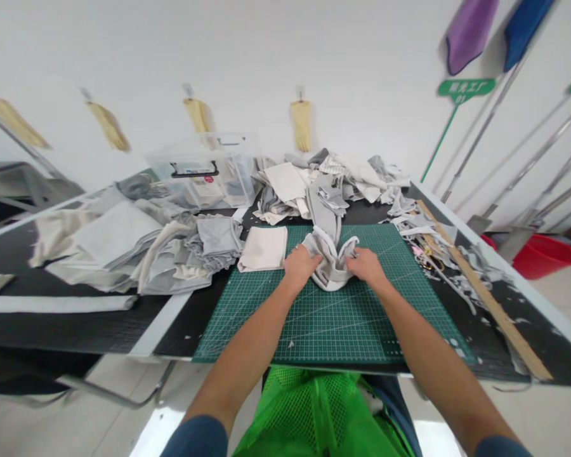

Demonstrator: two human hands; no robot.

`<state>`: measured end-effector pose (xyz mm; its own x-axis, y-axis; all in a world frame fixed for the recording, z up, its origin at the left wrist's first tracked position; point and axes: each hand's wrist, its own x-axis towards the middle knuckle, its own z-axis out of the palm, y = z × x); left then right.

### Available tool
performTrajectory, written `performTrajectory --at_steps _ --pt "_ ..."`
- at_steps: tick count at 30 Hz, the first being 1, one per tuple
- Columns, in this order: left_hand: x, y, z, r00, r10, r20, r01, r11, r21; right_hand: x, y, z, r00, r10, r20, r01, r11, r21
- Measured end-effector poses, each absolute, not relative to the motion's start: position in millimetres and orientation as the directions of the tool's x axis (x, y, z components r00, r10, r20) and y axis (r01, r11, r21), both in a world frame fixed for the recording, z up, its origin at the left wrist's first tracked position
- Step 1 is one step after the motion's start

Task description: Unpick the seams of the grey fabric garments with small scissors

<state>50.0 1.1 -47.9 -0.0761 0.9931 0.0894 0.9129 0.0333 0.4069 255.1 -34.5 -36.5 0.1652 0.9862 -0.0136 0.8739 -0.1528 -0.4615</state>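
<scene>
A crumpled piece of grey fabric with white edges (330, 266) is stretched between my two hands above the green cutting mat (342, 324). My left hand (301, 263) grips its left side, fingers closed on the cloth. On the right side, my right hand (365, 265) pinches the edge of the same piece. Just left of my left hand lies a folded cream cloth (264, 247), partly on the mat. Behind the held piece, a grey strip of fabric (324, 209) hangs from the heap onto the mat's far edge.
Fabric heaps lie at the left (124, 235) and the back (356, 174). A clear plastic box (200, 171) stands behind. To the right are a wooden ruler (485, 295) and scraps (423, 235). A red bucket (547, 257) is on the floor. Yellow gloves (301, 124) hang on the wall.
</scene>
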Motion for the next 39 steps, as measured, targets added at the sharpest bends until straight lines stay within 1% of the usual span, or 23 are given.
performTrajectory --at_steps 3,5,6,7,9,11,12,13,16,17,19,21,23,25,28,29,30,31,33,34,35,36,39 --pt "45.2 4.9 -50.1 -0.079 0.997 0.015 0.914 0.066 0.401 260.2 -41.2 -22.1 0.071 0.961 -0.266 0.901 -0.176 -0.396" --pt "42.3 8.1 -51.1 0.007 1.0 -0.016 0.897 0.001 0.441 269.6 -44.6 -14.4 0.028 0.939 -0.342 0.901 -0.172 -0.399" --pt "40.7 9.8 -51.7 0.059 0.998 -0.01 0.88 -0.048 0.473 275.3 -45.6 -11.7 0.042 0.945 -0.325 0.901 -0.176 -0.396" --pt "39.3 11.4 -52.6 0.103 0.995 0.014 0.858 -0.096 0.505 280.8 -46.0 -10.0 0.096 0.958 -0.271 0.908 -0.196 -0.37" --pt "37.0 14.1 -54.8 0.127 0.989 0.072 0.813 -0.145 0.564 289.4 -44.9 -9.3 0.26 0.964 -0.057 0.908 -0.264 -0.324" --pt "36.2 16.2 -57.4 0.092 0.988 0.123 0.771 -0.149 0.62 291.6 -42.0 -11.8 0.354 0.923 0.15 0.895 -0.288 -0.34" --pt "36.5 17.0 -58.8 0.081 0.986 0.149 0.741 -0.159 0.652 289.7 -40.3 -13.9 0.341 0.914 0.221 0.896 -0.245 -0.37" --pt "37.0 17.9 -60.2 0.08 0.981 0.175 0.704 -0.18 0.687 285.9 -38.8 -16.3 0.28 0.922 0.269 0.902 -0.156 -0.402" --pt "39.0 21.7 -64.3 0.149 0.963 0.225 0.545 -0.27 0.794 267.3 -36.6 -24.2 -0.081 0.942 0.324 0.863 0.229 -0.45" --pt "39.3 23.4 -65.3 0.172 0.958 0.231 0.482 -0.286 0.828 260.8 -36.9 -26.2 -0.192 0.937 0.292 0.835 0.313 -0.453" --pt "38.4 27.0 -66.8 0.162 0.959 0.232 0.376 -0.277 0.884 250.6 -39.4 -27.7 -0.344 0.925 0.158 0.808 0.378 -0.451" --pt "35.7 30.1 -67.6 0.068 0.977 0.204 0.331 -0.215 0.919 246.3 -44.2 -24.6 -0.391 0.918 0.057 0.815 0.375 -0.442" --pt "32.6 31.9 -68.2 -0.017 0.989 0.15 0.345 -0.134 0.929 247.5 -51.5 -17.3 -0.403 0.915 0.021 0.816 0.369 -0.445" --pt "30.6 32.0 -68.8 -0.036 0.994 0.102 0.374 -0.081 0.924 251.8 -60.3 -8.5 -0.453 0.89 -0.054 0.788 0.371 -0.492" --pt "31.2 30.3 -68.6 -0.011 0.997 0.08 0.4 -0.069 0.914 258.4 -70.4 0.3 -0.566 0.774 -0.284 0.712 0.285 -0.641" --pt "32.0 29.5 -67.7 0.005 0.996 0.087 0.407 -0.081 0.91 259.7 -71.1 0.9 -0.566 0.762 -0.316 0.695 0.235 -0.679" --pt "32.9 28.5 -66.4 0.033 0.995 0.099 0.416 -0.104 0.903 260.5 -70.0 0.0 -0.529 0.791 -0.307 0.689 0.189 -0.7" --pt "33.8 27.4 -64.7 0.071 0.991 0.117 0.422 -0.136 0.896 260.7 -67.1 -2.3 -0.444 0.858 -0.259 0.701 0.153 -0.696" --pt "35.7 24.5 -60.6 0.167 0.973 0.156 0.404 -0.212 0.89 259.5 -57.3 -10.9 -0.159 0.986 -0.055 0.764 0.088 -0.64" --pt "36.7 22.7 -58.4 0.214 0.962 0.17 0.368 -0.241 0.898 258.3 -51.4 -16.8 -0.002 0.997 0.074 0.812 0.045 -0.582" --pt "37.6 20.8 -56.3 0.257 0.949 0.181 0.312 -0.259 0.914 256.6 -45.8 -23.6 0.09 0.984 0.156 0.837 0.01 -0.548" --pt "38.4 18.8 -54.2 0.294 0.938 0.186 0.24 -0.261 0.935 254.6 -40.8 -30.6 0.118 0.979 0.166 0.842 -0.01 -0.539" --pt "39.9 13.4 -48.6 0.368 0.913 0.178 0.017 -0.198 0.98 249.1 -31.5 -48.6 0.06 0.995 0.078 0.834 -0.008 -0.552"
